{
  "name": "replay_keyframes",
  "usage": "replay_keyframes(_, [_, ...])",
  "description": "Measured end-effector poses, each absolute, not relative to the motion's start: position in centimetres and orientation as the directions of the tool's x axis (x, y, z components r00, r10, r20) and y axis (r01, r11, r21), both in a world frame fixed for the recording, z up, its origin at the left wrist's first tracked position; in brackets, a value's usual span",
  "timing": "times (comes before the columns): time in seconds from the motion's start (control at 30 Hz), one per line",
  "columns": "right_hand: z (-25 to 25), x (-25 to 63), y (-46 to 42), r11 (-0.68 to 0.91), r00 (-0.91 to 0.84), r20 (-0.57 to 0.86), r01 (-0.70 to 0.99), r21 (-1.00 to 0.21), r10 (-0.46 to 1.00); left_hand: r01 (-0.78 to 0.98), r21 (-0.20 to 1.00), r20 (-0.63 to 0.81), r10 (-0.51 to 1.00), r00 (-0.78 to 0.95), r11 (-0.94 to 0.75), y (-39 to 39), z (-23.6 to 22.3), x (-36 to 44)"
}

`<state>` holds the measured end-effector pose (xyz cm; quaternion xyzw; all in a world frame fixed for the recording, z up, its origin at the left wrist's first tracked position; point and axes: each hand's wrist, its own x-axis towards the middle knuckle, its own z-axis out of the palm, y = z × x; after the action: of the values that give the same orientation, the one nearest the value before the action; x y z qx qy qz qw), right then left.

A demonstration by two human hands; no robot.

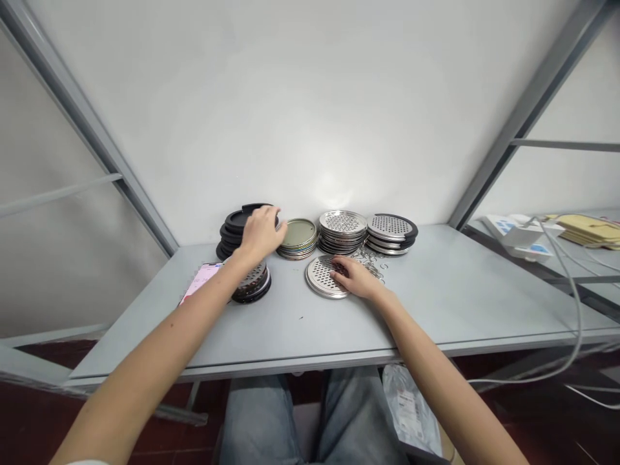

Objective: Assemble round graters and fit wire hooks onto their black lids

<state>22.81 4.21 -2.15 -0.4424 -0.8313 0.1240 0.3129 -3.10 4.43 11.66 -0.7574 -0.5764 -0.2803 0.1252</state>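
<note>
Our right fingers (345, 271) lie open on a perforated steel disc (320, 278); our left fingers (268, 223) curl over black lids (231, 234), grip unclear.
Just behind the steel disc sit small wire rings (371, 261); 4 more disc stacks (341, 231) and a phone (201, 281) share the table (290, 329).

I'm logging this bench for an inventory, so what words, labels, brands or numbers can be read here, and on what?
No text can be read with certainty.
The label on the plastic bag under the table: dark print, too small to read.
The phone screen: pink and too blurred to read.
The white package at right: blue printing, too blurred to read.
</note>
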Motion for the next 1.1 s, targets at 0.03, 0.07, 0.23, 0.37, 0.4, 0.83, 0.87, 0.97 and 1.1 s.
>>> replay_keyframes(0.03, [-2.1, 22.8, 4.2, 0.577, -0.411, 0.411, 0.656, -0.486, 0.814, 0.968, 0.119, 0.553, 0.824, 0.121, -0.222, 5.5, 11.9, -3.8])
replay_keyframes(0.07, [-2.1, 22.8, 4.1, 0.577, -0.409, 0.413, 0.655, -0.488, 0.814, 0.981, 0.107, 0.530, 0.844, 0.080, -0.160, 6.4, 12.1, -4.4])
replay_keyframes(0.23, [-2.1, 22.7, 4.1, 0.576, -0.409, 0.413, 0.661, -0.481, 0.814, 0.985, 0.116, 0.396, 0.916, 0.069, -0.124, 9.6, 12.0, -5.5])
replay_keyframes(0.37, [-2.3, 22.8, 4.2, 0.580, -0.409, 0.419, 0.661, -0.477, 0.811, 0.979, 0.155, 0.370, 0.926, 0.066, -0.132, 10.4, 11.7, -5.3])
replay_keyframes(0.4, [-2.3, 22.8, 4.2, 0.581, -0.411, 0.419, 0.659, -0.477, 0.810, 0.979, 0.158, 0.375, 0.925, 0.063, -0.131, 10.5, 11.6, -5.3])
replay_keyframes(0.83, [-2.3, 22.9, 4.2, 0.575, -0.411, 0.408, 0.659, -0.485, 0.815, 0.964, 0.121, 0.422, 0.891, 0.166, -0.237, 10.3, 10.6, -6.0])
replay_keyframes(0.87, [-2.3, 22.9, 4.2, 0.573, -0.409, 0.407, 0.662, -0.484, 0.817, 0.959, 0.114, 0.423, 0.886, 0.189, -0.259, 10.2, 10.5, -6.2])
replay_keyframes(0.97, [-2.2, 22.9, 4.2, 0.577, -0.417, 0.404, 0.660, -0.481, 0.814, 0.934, 0.089, 0.436, 0.857, 0.275, -0.346, 10.1, 10.4, -6.9])
replay_keyframes(1.1, [-2.1, 22.8, 4.2, 0.584, -0.425, 0.406, 0.656, -0.477, 0.809, 0.902, 0.075, 0.466, 0.815, 0.344, -0.424, 9.8, 10.3, -7.5])
